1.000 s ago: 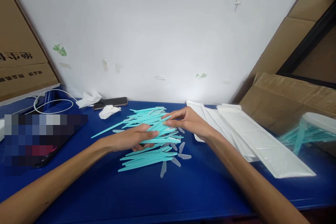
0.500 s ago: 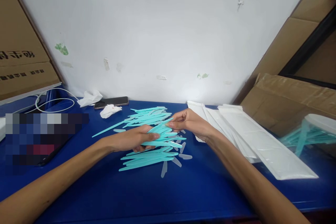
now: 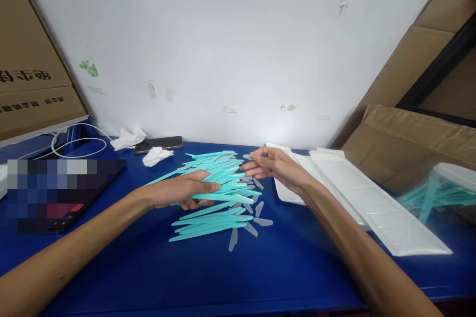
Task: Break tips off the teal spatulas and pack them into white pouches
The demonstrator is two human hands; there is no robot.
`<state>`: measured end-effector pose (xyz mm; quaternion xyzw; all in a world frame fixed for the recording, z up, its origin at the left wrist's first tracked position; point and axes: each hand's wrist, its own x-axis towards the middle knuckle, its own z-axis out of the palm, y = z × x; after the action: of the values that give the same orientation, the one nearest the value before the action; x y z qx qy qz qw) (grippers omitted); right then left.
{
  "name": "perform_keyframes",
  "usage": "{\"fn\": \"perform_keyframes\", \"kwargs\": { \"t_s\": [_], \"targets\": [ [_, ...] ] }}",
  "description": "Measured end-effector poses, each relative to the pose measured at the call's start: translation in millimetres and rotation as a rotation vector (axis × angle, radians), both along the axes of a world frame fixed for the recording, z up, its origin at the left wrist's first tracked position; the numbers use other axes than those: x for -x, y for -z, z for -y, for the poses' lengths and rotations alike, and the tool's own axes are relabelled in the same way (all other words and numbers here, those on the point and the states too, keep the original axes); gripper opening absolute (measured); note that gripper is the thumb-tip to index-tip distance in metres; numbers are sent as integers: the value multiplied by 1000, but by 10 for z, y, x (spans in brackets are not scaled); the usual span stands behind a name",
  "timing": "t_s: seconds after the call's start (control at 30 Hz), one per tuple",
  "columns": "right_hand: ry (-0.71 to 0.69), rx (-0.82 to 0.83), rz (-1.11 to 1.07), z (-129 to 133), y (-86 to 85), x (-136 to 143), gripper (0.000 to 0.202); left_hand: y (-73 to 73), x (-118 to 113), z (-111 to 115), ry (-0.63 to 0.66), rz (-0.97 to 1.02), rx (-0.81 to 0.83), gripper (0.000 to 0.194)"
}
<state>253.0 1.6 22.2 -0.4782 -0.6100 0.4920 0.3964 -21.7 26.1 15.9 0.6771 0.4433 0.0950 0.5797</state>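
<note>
My left hand [image 3: 189, 189] is closed around a fanned bunch of turquoise eyebrow razors [image 3: 232, 185], their blade ends pointing right. Just right of the bunch, my right hand [image 3: 269, 163] pinches a clear blade cap [image 3: 248, 157] between thumb and forefinger, its other fingers loosely spread. Below the left hand lies a group of turquoise razors [image 3: 211, 225] on the blue table [image 3: 193, 277]. Behind the hands is another pile of razors [image 3: 211, 157], partly hidden. Several loose clear caps [image 3: 263, 222] are scattered to the right of the razors.
White padded envelopes [image 3: 372, 198] lie to the right, beside a tub of turquoise razors [image 3: 449, 183]. At the back left are a phone [image 3: 159, 144] and crumpled tissues [image 3: 157, 156]. A blurred-out dark device [image 3: 89, 198] rests at left. Cardboard [image 3: 33, 69] stands at both sides.
My right hand has drawn away from the razor bunch, up and to the right, with a clear cap now showing at its fingertips. My left hand keeps its hold, shifted slightly left.
</note>
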Motion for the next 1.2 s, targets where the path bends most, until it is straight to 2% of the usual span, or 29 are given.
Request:
{"fn": "perform_keyframes", "kwargs": {
  "t_s": [0.1,0.17,0.37,0.5,0.57,0.67,0.77,0.87,1.03,1.1,1.2],
  "targets": [
    [117,-96,103,-61,-5,-122,35,1,19,-49,-44,52,133,50],
    [136,-137,186,-94,27,-142,31,0,12,-67,-35,122,177,45],
    [48,-167,267,-116,204,31,21,-51,-39,-44,66,242,141,29],
    [-11,-193,237,-96,263,119,14,-34,-49,-59,37,267,108,28],
    [24,-224,205,-86,253,125,20,-15,-48,-76,19,287,94,29],
    [117,-241,125,-65,201,131,44,-13,-51,-87,18,294,85,30],
    [121,-191,-16,-12,157,198,58,-18,-68,-80,10,287,87,29],
    [97,-246,-38,81,160,341,51,1,-90,-74,-12,288,84,27],
    [195,-413,175,259,182,585,49,23,-104,-58,7,263,119,24],
    [166,-427,246,316,166,638,53,15,-107,-36,41,250,135,32],
    [90,-388,247,346,135,638,55,-6,-112,-4,133,229,50,36]
  ]
}}
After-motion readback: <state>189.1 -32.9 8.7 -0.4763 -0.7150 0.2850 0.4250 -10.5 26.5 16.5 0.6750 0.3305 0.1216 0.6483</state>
